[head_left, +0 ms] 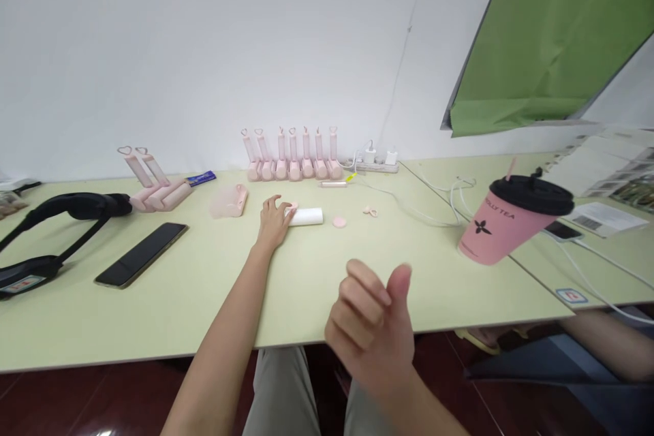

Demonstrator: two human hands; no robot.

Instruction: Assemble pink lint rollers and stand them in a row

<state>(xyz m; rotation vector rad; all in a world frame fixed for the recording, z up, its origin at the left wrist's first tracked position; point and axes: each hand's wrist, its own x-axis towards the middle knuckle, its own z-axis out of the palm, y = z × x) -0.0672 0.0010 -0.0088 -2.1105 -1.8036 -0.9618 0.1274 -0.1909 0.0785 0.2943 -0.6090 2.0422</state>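
A white cylinder (308,216) lies on its side on the pale green table (214,306). At its left end is a small pink piece (293,206), with the thumb and fingers of my left hand (274,221) closed on it. My right hand (372,327) is raised over the table's front edge, fingers curled in and thumb up, with nothing visible in it. To the right of the cylinder lie a flat pink disc (338,222) and a small pink bow-like piece (370,211).
Several pink heart-topped items (293,157) line the wall, beside a power strip (378,167) with cables. A black phone (142,255), headset (61,259) and pink phone case (240,199) are left. A pink cup (498,228) leans at right, near a person's arm (613,344).
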